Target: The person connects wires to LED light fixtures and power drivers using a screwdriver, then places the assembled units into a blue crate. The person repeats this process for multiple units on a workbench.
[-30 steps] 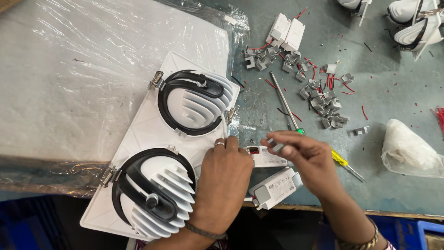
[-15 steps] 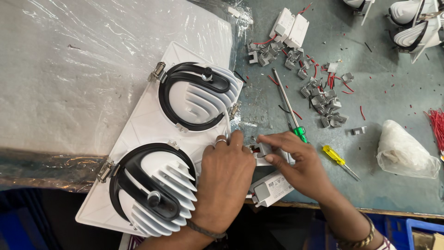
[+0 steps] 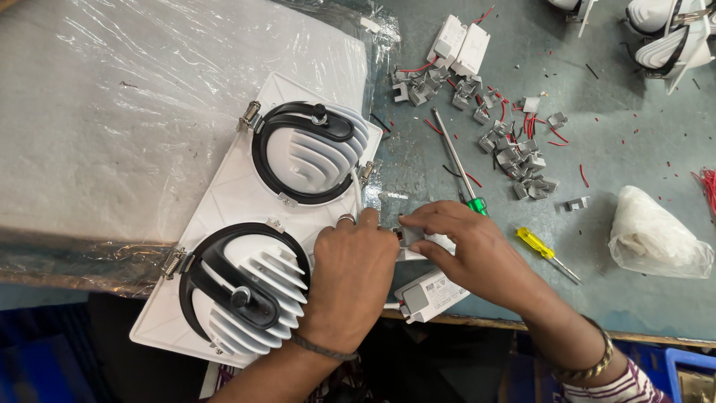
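A white double downlight fixture (image 3: 231,186) with two finned heat sinks in black rings lies on the bench. My left hand (image 3: 354,269) rests at its right edge, fingers pinching one end of a small white driver box (image 3: 426,245). My right hand (image 3: 470,246) grips the same box from the right, thumb and fingers on its top. A second white driver box (image 3: 432,292) lies just below my hands at the bench's front edge.
A long green-handled screwdriver (image 3: 459,164) and a small yellow one (image 3: 547,254) lie right of my hands. Several grey clips and red wire bits (image 3: 514,142) are scattered behind. A crumpled plastic bag (image 3: 656,235) sits at right; plastic-wrapped foam (image 3: 112,112) at left.
Both hands have stayed together on the small driver box; my right hand shifted a little left onto it. The view moved slightly.
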Available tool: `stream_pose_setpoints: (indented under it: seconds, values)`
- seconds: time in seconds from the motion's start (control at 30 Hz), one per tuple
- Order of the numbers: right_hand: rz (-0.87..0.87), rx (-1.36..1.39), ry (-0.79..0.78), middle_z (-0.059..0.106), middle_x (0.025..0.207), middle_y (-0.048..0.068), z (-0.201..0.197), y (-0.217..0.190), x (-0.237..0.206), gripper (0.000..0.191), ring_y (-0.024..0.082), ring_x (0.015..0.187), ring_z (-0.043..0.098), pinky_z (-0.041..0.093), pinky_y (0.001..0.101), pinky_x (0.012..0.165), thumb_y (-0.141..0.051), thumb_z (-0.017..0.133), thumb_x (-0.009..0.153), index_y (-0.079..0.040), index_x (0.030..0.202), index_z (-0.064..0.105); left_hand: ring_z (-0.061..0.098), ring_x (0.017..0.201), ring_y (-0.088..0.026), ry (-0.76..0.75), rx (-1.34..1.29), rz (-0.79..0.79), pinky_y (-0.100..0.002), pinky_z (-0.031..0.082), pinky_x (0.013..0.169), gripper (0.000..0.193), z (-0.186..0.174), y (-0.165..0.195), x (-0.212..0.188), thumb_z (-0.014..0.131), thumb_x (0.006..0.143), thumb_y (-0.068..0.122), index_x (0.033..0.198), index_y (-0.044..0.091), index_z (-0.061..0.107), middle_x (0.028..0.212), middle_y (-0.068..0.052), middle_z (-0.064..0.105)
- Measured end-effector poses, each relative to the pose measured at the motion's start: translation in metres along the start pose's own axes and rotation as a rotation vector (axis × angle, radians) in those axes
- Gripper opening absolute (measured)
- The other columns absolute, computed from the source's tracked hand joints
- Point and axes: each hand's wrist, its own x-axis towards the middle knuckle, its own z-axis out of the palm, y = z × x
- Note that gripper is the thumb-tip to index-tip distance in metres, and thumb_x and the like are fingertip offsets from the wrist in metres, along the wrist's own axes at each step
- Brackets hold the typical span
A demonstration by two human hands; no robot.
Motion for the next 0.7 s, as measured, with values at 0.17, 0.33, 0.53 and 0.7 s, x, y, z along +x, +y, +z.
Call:
stream_pose_setpoints:
  seconds: [0.17, 0.33, 0.53, 0.7]
  values:
    - [-0.065, -0.040, -0.033, 0.073, 0.112, 0.012, 0.000, -0.002, 0.010, 0.035, 0.033, 0.104, 0.068, 0.054, 0.0415, 0.088, -0.013, 0.077, 0.083, -0.007, 0.118, 0.073, 0.069, 0.078, -0.024, 0.032, -0.035, -0.042, -0.038, 0.054, 0.065, 0.009, 0.005, -0.002, 0.000, 0.069, 0.075, 0.013, 0.069, 0.013, 0.076, 0.087, -0.007, 0.069]
    - [-0.017, -0.066, -0.072, 0.074, 0.109, 0.011, 0.001, -0.008, 0.016, 0.032, 0.030, 0.103, 0.069, 0.054, 0.0409, 0.088, -0.015, 0.078, 0.082, -0.008, 0.113, 0.076, 0.069, 0.078, -0.025, 0.056, -0.069, -0.061, -0.037, 0.053, 0.064, 0.010, 0.006, -0.002, 0.000, 0.070, 0.076, 0.016, 0.070, 0.013, 0.077, 0.087, -0.007, 0.069]
    - [0.101, -0.069, -0.152, 0.074, 0.103, 0.010, -0.008, -0.009, 0.021, 0.032, 0.026, 0.092, 0.071, 0.057, 0.0378, 0.079, -0.015, 0.077, 0.081, -0.009, 0.112, 0.077, 0.069, 0.079, -0.024, 0.025, -0.064, -0.061, -0.037, 0.053, 0.064, 0.010, 0.003, -0.003, -0.001, 0.070, 0.076, 0.014, 0.069, 0.014, 0.077, 0.088, -0.006, 0.069]
    - [-0.032, -0.126, -0.165, 0.076, 0.096, 0.006, -0.013, -0.008, 0.033, 0.020, 0.027, 0.092, 0.070, 0.056, 0.0400, 0.079, -0.018, 0.080, 0.080, -0.008, 0.098, 0.079, 0.070, 0.078, -0.025, -0.019, -0.081, -0.067, -0.038, 0.052, 0.065, 0.010, -0.003, -0.004, 0.000, 0.069, 0.076, 0.012, 0.070, 0.013, 0.077, 0.085, -0.005, 0.067]
